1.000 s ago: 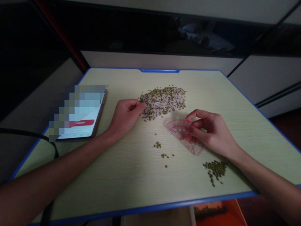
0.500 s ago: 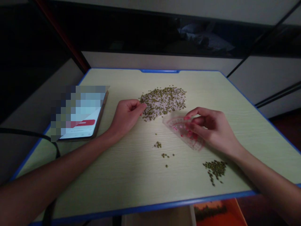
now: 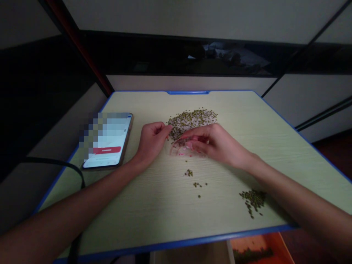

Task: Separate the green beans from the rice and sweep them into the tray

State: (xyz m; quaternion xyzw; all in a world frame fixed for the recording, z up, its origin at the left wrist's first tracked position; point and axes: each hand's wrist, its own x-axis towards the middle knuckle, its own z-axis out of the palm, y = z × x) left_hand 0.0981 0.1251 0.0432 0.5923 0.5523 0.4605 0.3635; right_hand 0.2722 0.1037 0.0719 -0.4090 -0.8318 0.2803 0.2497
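Observation:
A spread pile of green beans mixed with white grains (image 3: 195, 119) lies toward the back of the table. My right hand (image 3: 217, 143) grips a clear plastic protractor (image 3: 181, 149) with pink markings, held at the pile's front edge. At the pile's left edge is my left hand (image 3: 154, 137), closed with thumb against curled fingers; whatever it may pinch is hidden. Several loose green beans (image 3: 189, 172) lie in small groups in front of the protractor. Below my right forearm sits a separate heap of green beans (image 3: 253, 200).
A phone (image 3: 107, 146) with a lit screen, partly pixelated, lies at the table's left. A black cable (image 3: 66, 163) runs down by my left forearm. The light wooden table (image 3: 154, 212) has a blue rim. An orange printed item (image 3: 261, 249) shows below the front edge.
My right hand has moved left with the protractor, from right of the pile to its front edge, closer to my left hand. The camera view has shifted slightly; my left hand stays by the pile.

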